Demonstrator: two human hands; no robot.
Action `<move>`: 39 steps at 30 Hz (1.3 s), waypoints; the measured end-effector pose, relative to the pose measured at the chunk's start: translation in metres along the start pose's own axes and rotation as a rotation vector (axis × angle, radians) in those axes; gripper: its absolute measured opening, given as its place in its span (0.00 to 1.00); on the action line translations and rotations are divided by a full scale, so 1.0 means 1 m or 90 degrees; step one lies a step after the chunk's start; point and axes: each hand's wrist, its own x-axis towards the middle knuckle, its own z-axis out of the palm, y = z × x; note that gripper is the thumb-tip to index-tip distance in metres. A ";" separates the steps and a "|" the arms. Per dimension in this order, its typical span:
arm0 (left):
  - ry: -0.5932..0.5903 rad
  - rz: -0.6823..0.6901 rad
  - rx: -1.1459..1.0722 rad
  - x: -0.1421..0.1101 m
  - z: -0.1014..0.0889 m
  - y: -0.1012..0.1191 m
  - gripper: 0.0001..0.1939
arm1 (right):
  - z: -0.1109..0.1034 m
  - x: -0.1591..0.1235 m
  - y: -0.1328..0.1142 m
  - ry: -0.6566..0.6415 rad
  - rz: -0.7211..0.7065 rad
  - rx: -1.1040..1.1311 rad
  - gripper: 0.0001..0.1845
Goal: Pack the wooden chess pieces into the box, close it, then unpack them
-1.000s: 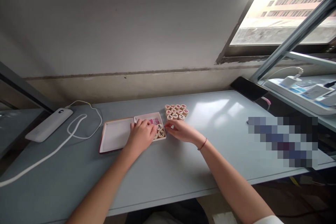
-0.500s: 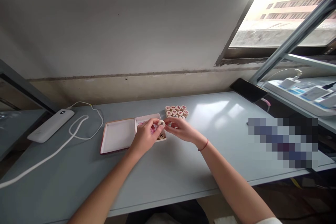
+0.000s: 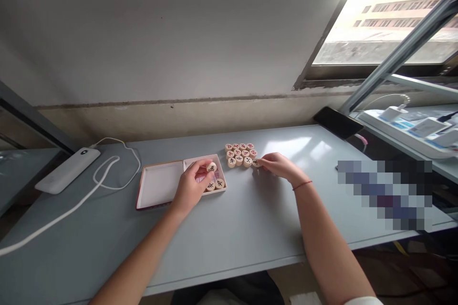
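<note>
My left hand (image 3: 191,185) hovers over the open box (image 3: 199,159), its thumb and fingers pinched round one round wooden chess piece (image 3: 212,167). Two more pieces (image 3: 215,184) lie in the box's near right corner. The box's lid (image 3: 157,186) lies open side up just to its left. My right hand (image 3: 277,165) rests on the table to the right, fingertips pinching a piece (image 3: 255,163) at the right end of the front row of the group of pieces (image 3: 240,153) set out in rows on the table.
A white power bank (image 3: 67,169) with a looping white cable (image 3: 107,174) lies at the far left. A black phone (image 3: 338,121) leans at the table's far right corner. A shelf with a white power strip (image 3: 404,126) stands to the right. The wall rises right behind the table.
My left hand lifted a piece out of the box. My right hand took a piece at the box, carried it right, and now sets it at the end of the front row.
</note>
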 end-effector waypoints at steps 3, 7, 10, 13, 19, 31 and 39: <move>-0.014 -0.005 0.025 -0.003 0.002 0.002 0.14 | 0.002 0.000 -0.003 -0.016 0.034 -0.033 0.19; -0.040 0.043 0.110 -0.008 0.006 0.007 0.14 | 0.005 -0.014 -0.028 0.009 -0.067 0.020 0.23; -0.052 0.123 0.176 -0.011 0.008 0.008 0.13 | 0.016 -0.029 -0.054 -0.184 -0.224 0.172 0.23; -0.060 0.175 0.203 -0.013 0.011 0.006 0.13 | 0.030 -0.040 -0.071 -0.296 -0.277 0.235 0.21; -0.064 0.200 0.252 -0.011 0.002 0.007 0.13 | 0.019 -0.029 -0.056 -0.124 -0.196 0.246 0.17; -0.190 0.079 0.419 0.010 -0.062 0.008 0.17 | 0.000 -0.002 -0.007 -0.042 0.064 0.076 0.12; -0.328 -0.018 0.528 0.003 -0.067 0.012 0.18 | 0.006 -0.006 -0.018 0.062 -0.062 0.044 0.20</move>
